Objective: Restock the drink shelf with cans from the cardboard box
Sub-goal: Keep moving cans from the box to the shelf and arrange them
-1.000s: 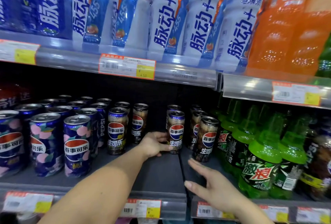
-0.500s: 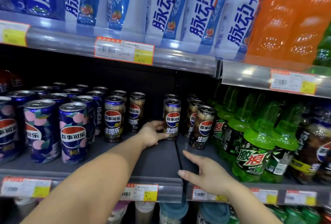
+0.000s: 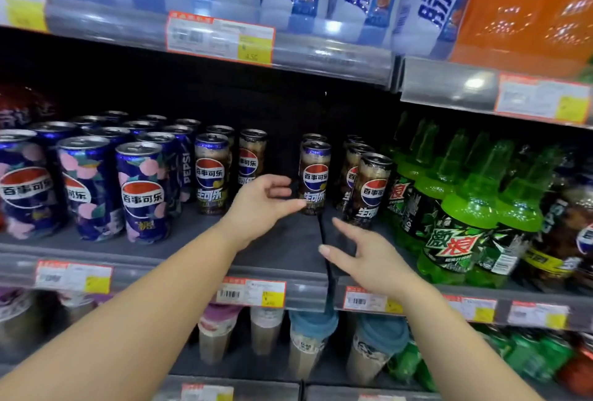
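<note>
Shelving (image 3: 282, 249) is filling the view, dark and part stocked, with cola cans standing in rows and green bottles (image 3: 462, 224) crowding its right side. No cardboard box is showing. Risk, as a guess: the left hand (image 3: 260, 204), fingers loosely spread and holding nothing, is brushing the front can (image 3: 315, 176) and could be tipping it over. The right hand (image 3: 369, 259) is hovering open, touching nothing.

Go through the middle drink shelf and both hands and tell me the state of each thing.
Left hand: open, thumb tip touching the brown can.
Right hand: open, over the shelf, holding nothing.
Brown can: upright.
Peach cans: upright, in rows.
Green bottles: upright, capped.
Shelf: bare at the front.
</note>
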A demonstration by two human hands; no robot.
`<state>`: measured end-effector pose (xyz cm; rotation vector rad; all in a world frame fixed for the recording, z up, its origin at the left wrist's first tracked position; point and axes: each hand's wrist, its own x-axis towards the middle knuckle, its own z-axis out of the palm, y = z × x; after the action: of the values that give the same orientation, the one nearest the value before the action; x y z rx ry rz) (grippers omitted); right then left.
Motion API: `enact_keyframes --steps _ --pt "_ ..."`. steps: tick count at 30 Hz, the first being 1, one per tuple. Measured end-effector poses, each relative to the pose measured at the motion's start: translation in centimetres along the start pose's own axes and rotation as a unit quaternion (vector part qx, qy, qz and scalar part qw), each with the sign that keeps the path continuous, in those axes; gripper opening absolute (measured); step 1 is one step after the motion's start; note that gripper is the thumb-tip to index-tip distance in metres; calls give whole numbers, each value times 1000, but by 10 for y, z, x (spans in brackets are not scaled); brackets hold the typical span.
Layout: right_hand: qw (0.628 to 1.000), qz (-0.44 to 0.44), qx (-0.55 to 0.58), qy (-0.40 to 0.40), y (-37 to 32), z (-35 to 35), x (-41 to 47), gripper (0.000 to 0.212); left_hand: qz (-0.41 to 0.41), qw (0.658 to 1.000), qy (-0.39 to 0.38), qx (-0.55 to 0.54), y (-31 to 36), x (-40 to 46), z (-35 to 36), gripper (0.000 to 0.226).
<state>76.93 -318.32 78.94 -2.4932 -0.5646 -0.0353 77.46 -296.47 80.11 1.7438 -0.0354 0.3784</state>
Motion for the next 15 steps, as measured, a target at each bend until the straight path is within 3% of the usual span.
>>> enact_keyframes --steps 8,15 --pt "996 -33 50 72 -80 34 -17 57 55 997 60 9 14 -85 -72 33" --pt "984 -142 98 52 -245 138 -56 34 39 986 151 54 14 -214 -237 23"
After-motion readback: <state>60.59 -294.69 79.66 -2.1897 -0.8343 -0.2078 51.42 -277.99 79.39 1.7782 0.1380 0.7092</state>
